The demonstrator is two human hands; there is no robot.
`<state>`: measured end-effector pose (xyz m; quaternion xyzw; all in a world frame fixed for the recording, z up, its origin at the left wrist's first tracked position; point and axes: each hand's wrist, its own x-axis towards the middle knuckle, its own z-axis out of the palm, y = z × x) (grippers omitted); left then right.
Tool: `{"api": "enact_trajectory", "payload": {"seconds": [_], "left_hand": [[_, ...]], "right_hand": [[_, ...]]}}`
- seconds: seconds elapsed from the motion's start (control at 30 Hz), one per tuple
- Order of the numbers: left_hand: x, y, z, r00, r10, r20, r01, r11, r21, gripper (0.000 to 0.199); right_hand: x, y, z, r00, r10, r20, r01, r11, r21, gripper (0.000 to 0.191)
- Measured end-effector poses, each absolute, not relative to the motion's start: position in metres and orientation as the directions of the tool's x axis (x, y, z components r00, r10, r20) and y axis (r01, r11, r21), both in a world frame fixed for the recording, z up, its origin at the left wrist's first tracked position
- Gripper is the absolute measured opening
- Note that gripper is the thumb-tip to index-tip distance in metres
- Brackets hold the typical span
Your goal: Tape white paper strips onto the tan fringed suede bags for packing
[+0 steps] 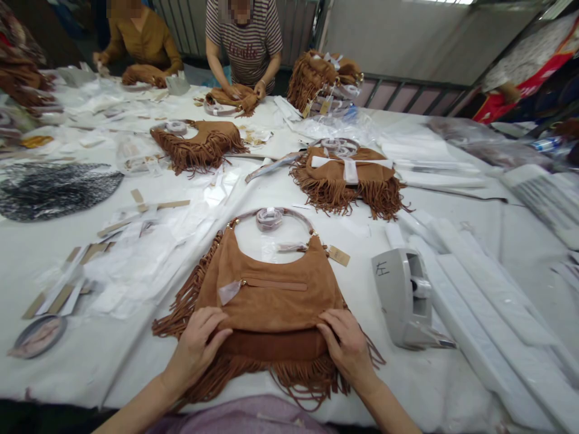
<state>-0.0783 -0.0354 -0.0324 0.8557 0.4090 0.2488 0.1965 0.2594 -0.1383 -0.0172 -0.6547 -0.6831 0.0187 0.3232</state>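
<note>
A brown suede handbag (275, 301) with fringe lies flat on the table in front of me, its zip pocket facing up. My left hand (201, 337) is closed on the lower left edge of the bag, fingers bent over the suede. At the lower right edge, my right hand (346, 343) grips it the same way. The handle (294, 214) arches away from me, with a wrapped coiled strap (269, 219) inside its loop. A tan paper tag (339, 255) hangs at the right, and pale wrapping covers the zip pull (230, 292).
Right of the bag stands a grey tape dispenser (398, 301), beside long white foam strips (488, 325). Paper scraps (136, 259) and a small oval dish (38, 336) lie left. Beyond are more fringed bags (348, 172) and two people (244, 48) handling bags across the table.
</note>
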Motion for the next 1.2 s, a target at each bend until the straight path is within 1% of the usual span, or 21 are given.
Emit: {"api": "enact_trajectory", "payload": {"seconds": [0.07,0.13,0.2,0.27,0.3,0.4,0.43,0.47,0.53,0.6,0.7,0.77,0.87,0.93,1.0,1.03,1.07,1.2], "left_hand": [[-0.068,-0.032,-0.018,0.562,0.79,0.245,0.626,-0.6,0.498,0.023],[-0.05,-0.032,0.0,0.618,0.748,0.242,0.623,-0.654,0.429,0.038],[-0.021,-0.034,0.019,0.739,0.645,0.194,0.546,-0.742,0.389,0.055],[0.017,-0.035,0.034,0.862,0.501,0.083,0.433,-0.81,0.395,0.059],[0.037,-0.035,0.038,0.901,0.433,0.022,0.388,-0.828,0.405,0.055],[0.089,-0.028,0.038,0.953,0.277,-0.127,0.304,-0.848,0.435,0.027],[0.1,-0.023,0.034,0.957,0.243,-0.16,0.29,-0.846,0.448,0.022],[0.109,-0.018,0.03,0.958,0.221,-0.182,0.282,-0.84,0.464,0.021],[0.119,-0.007,0.02,0.957,0.209,-0.199,0.284,-0.812,0.511,0.025],[0.121,0.002,0.012,0.956,0.211,-0.205,0.292,-0.758,0.584,0.028],[0.12,0.012,0.005,0.954,0.191,-0.229,0.298,-0.609,0.735,0.03],[0.12,0.018,0.004,0.955,0.162,-0.249,0.297,-0.497,0.816,0.033],[0.121,0.024,0.002,0.953,0.135,-0.271,0.302,-0.387,0.871,0.037],[0.122,0.026,0.001,0.949,0.134,-0.286,0.315,-0.353,0.881,0.038],[0.122,0.027,0.0,0.94,0.147,-0.308,0.34,-0.326,0.882,0.039],[0.122,0.026,-0.001,0.934,0.154,-0.321,0.354,-0.311,0.882,0.039],[0.121,0.026,-0.001,0.93,0.157,-0.334,0.367,-0.296,0.882,0.039],[0.121,0.026,-0.001,0.928,0.143,-0.345,0.372,-0.297,0.879,0.037]], "right_hand": [[0.258,-0.135,-0.017,0.102,0.921,0.376,0.852,0.115,-0.511,0.011],[0.257,-0.137,-0.019,0.149,0.916,0.372,0.832,0.087,-0.548,0.015],[0.255,-0.142,-0.022,0.178,0.9,0.398,0.837,0.074,-0.542,0.031],[0.252,-0.15,-0.024,0.174,0.887,0.428,0.862,0.073,-0.501,0.043],[0.251,-0.153,-0.025,0.174,0.882,0.438,0.871,0.07,-0.487,0.046],[0.251,-0.159,-0.028,0.216,0.871,0.442,0.865,0.039,-0.501,0.044],[0.253,-0.16,-0.029,0.228,0.868,0.442,0.855,0.039,-0.517,0.042],[0.255,-0.16,-0.03,0.223,0.869,0.442,0.847,0.051,-0.528,0.04],[0.259,-0.16,-0.032,0.163,0.881,0.443,0.843,0.11,-0.527,0.04],[0.264,-0.159,-0.034,0.062,0.893,0.447,0.847,0.19,-0.497,0.045],[0.269,-0.157,-0.034,-0.03,0.882,0.471,0.868,0.257,-0.424,0.053],[0.27,-0.154,-0.032,-0.073,0.858,0.509,0.889,0.286,-0.356,0.053],[0.271,-0.148,-0.028,-0.173,0.834,0.524,0.896,0.354,-0.268,0.048],[0.27,-0.144,-0.025,-0.225,0.838,0.496,0.888,0.387,-0.25,0.057],[0.266,-0.14,-0.022,-0.222,0.858,0.463,0.889,0.374,-0.265,0.07],[0.263,-0.139,-0.021,-0.2,0.873,0.445,0.894,0.349,-0.283,0.073],[0.26,-0.138,-0.019,-0.168,0.89,0.424,0.9,0.314,-0.302,0.071],[0.246,-0.139,-0.015,-0.045,0.946,0.322,0.924,0.163,-0.347,0.052]]}}
